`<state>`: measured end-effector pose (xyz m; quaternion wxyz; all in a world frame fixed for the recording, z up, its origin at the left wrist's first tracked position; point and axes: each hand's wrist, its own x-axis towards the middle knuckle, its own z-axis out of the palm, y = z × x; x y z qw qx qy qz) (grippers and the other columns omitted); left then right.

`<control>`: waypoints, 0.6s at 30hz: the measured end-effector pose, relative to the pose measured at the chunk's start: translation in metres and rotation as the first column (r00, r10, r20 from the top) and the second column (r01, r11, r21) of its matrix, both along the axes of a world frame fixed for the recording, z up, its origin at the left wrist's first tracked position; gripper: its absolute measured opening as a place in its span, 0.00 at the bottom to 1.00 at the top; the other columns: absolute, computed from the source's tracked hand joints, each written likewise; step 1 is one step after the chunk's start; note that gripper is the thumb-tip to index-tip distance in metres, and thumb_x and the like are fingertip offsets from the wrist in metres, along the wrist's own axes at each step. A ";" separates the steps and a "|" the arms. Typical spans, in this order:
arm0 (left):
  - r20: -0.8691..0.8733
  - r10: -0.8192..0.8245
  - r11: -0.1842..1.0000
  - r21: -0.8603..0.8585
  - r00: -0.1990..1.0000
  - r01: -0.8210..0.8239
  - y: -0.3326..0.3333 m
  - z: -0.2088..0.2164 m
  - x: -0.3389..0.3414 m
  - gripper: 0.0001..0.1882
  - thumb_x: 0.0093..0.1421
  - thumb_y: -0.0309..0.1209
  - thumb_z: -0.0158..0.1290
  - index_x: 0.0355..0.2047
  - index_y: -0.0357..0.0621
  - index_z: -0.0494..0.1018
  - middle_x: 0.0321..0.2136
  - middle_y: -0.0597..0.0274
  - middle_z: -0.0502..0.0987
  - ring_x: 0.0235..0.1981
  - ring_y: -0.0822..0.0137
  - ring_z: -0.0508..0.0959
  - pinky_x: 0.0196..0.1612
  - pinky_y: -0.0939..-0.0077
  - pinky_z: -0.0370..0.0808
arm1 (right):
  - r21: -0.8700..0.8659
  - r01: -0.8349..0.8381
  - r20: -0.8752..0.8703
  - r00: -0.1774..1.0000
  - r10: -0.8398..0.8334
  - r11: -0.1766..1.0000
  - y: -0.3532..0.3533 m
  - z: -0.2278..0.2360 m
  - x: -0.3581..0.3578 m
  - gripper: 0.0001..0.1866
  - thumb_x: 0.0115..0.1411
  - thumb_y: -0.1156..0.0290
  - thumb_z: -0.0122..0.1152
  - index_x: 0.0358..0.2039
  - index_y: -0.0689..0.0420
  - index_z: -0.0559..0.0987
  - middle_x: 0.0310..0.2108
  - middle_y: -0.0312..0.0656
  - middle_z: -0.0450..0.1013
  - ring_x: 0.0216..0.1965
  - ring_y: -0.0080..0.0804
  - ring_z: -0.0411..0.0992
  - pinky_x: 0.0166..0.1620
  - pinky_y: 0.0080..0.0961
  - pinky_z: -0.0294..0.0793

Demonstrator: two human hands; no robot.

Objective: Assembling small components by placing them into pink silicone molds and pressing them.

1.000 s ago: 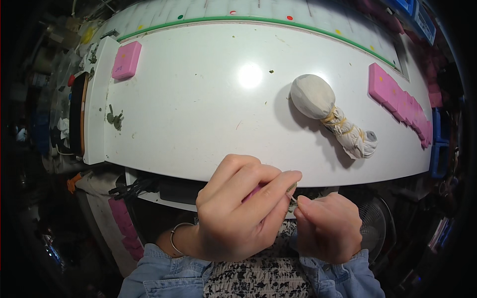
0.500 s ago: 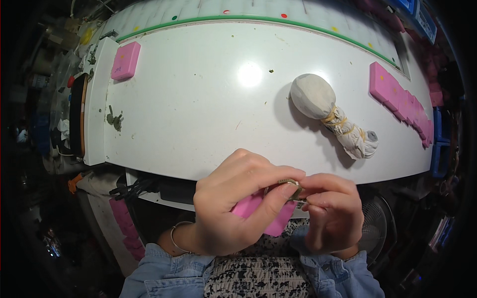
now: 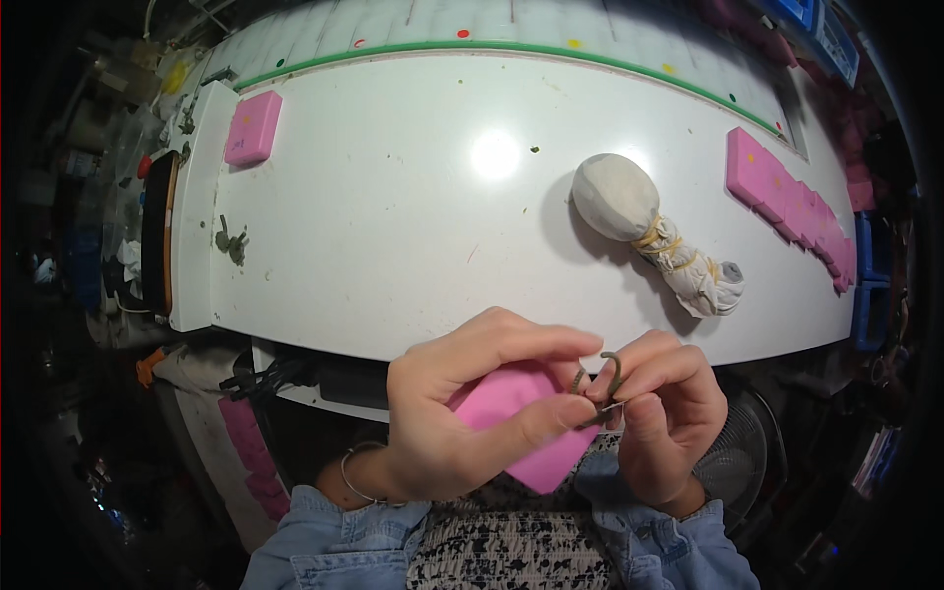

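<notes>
My left hand [image 3: 472,403] is curled around a pink rubber-like block [image 3: 511,408], gripping it just beyond the table's near edge. The block tilts, with one corner pointing down. At its right side my right hand [image 3: 674,413] pinches a small olive-green curved piece [image 3: 615,374], which bends up like a hook above the fingers. A thin dark sliver lies between the fingertips of both hands; its kind is too small to make out. My left thumb and index fingertip reach close to the green piece.
On the white table [image 3: 393,226] lies a stuffed cloth pouch [image 3: 654,231] bound with rubber bands. A pink block [image 3: 253,128] sits at far left, near green scraps [image 3: 231,241]. Overlapping pink blocks [image 3: 787,202] line the right. A green-edged belt [image 3: 511,25] with coloured dots runs behind.
My hands have moved slightly apart, and more of the pink block and green curved piece shows. My left index finger has lifted. The dots on the belt have shifted left.
</notes>
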<state>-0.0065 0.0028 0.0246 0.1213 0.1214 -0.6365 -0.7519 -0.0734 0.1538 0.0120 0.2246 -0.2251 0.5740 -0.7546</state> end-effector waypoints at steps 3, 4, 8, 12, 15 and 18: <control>-0.029 -0.104 0.986 0.132 0.994 0.107 -0.006 -0.003 0.002 0.10 0.50 0.20 0.58 0.35 0.34 0.77 0.32 0.57 0.76 0.35 0.70 0.76 0.39 0.80 0.72 | -0.102 0.007 0.102 0.995 0.003 0.995 0.000 -0.001 -0.001 0.05 0.56 0.81 0.53 0.34 0.68 0.71 0.35 0.52 0.70 0.34 0.29 0.70 0.41 0.23 0.71; -0.039 -0.126 0.980 0.149 0.991 0.130 -0.006 -0.004 0.003 0.11 0.50 0.20 0.58 0.36 0.35 0.77 0.32 0.57 0.76 0.35 0.71 0.75 0.40 0.80 0.72 | -0.106 -0.008 0.101 0.995 0.019 0.994 0.001 -0.003 -0.001 0.06 0.57 0.81 0.52 0.34 0.69 0.70 0.36 0.52 0.69 0.35 0.30 0.70 0.42 0.24 0.71; -0.027 -0.143 0.975 0.166 0.989 0.146 -0.006 -0.003 0.003 0.13 0.50 0.20 0.58 0.38 0.38 0.77 0.32 0.56 0.76 0.36 0.70 0.75 0.40 0.80 0.72 | -0.085 -0.014 0.086 0.996 0.021 0.996 0.001 -0.004 0.000 0.05 0.57 0.81 0.52 0.34 0.69 0.70 0.36 0.52 0.69 0.36 0.29 0.70 0.42 0.23 0.71; 0.018 -0.040 0.991 0.127 0.999 0.038 0.001 0.006 0.002 0.10 0.45 0.19 0.57 0.31 0.30 0.77 0.27 0.51 0.75 0.29 0.65 0.75 0.35 0.76 0.72 | 0.108 0.067 -0.136 0.989 -0.053 0.992 0.003 0.002 -0.002 0.05 0.54 0.82 0.54 0.33 0.67 0.72 0.35 0.52 0.70 0.34 0.32 0.70 0.39 0.25 0.71; 0.014 -0.018 1.000 0.001 1.000 0.018 0.002 0.007 0.003 0.10 0.44 0.19 0.57 0.31 0.30 0.77 0.26 0.52 0.76 0.29 0.65 0.75 0.34 0.76 0.72 | 0.218 0.145 -0.427 0.903 -0.040 0.965 0.012 0.014 -0.005 0.08 0.50 0.84 0.57 0.33 0.64 0.73 0.31 0.49 0.71 0.31 0.34 0.71 0.36 0.25 0.70; -0.015 -0.024 0.995 -0.098 1.000 0.023 0.002 0.006 0.003 0.11 0.43 0.19 0.57 0.31 0.31 0.77 0.25 0.53 0.76 0.28 0.65 0.75 0.34 0.76 0.72 | 0.214 0.119 -0.531 0.847 0.013 0.970 0.004 0.021 0.000 0.14 0.44 0.86 0.59 0.35 0.63 0.74 0.27 0.46 0.73 0.26 0.34 0.71 0.31 0.26 0.70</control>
